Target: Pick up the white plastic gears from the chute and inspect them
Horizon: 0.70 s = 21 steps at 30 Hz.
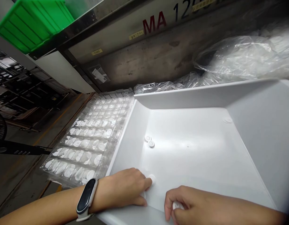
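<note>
White bin (pixel 256 131), two loose discs (pixel 149 141)

White bin (pixel 252 131) holds two small round caps (pixel 149 141).

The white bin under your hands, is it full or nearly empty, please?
Nearly empty: the white bin shows bare floor, with only two small white discs lying loose.

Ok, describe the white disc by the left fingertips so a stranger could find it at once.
Start at the big white tray on the right. Near its front edge lies the left hand, which wears a black wristband. The disc touches its fingertips, alone, unlike the two discs paired farther back.
</note>
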Available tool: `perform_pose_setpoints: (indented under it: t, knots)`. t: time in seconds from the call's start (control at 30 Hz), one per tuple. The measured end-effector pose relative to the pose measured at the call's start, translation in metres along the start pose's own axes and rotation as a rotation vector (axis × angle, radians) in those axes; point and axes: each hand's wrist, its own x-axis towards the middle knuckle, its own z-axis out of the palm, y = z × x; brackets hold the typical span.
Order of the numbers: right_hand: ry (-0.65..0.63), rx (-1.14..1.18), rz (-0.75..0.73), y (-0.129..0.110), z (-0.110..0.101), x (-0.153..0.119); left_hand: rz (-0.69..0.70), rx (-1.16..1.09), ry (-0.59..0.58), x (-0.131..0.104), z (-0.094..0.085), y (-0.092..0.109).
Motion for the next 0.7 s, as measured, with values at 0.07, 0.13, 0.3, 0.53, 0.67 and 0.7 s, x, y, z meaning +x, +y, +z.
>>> perform_pose_setpoints:
  t: [0.07, 0.13, 0.3, 0.53, 0.67, 0.7]
  knots:
    - [0.005, -0.044, 0.020, 0.000, 0.001, 0.000, -0.003, -0.011, 0.011, 0.000, -0.001, -0.003]
    - [0.010, -0.083, 0.036, 0.000, 0.002, -0.001, -0.001, -0.046, 0.010, 0.001, -0.003, -0.005]
    - [0.014, -0.109, 0.035, -0.005, 0.003, -0.005, -0.035, -0.291, 0.026, -0.005, -0.018, -0.008]
    - [0.097, -0.069, 0.005, -0.018, 0.008, -0.009, 0.011, -1.124, 0.151, -0.029, -0.046, -0.014]
    - [0.160, -0.015, -0.045, -0.025, 0.010, -0.009, -0.074, -1.518, 0.324, -0.037, -0.037, 0.004]
    - [0.177, 0.025, -0.085, -0.027, 0.010, -0.011, -0.087, -1.587, 0.338, -0.038, -0.034, 0.011]
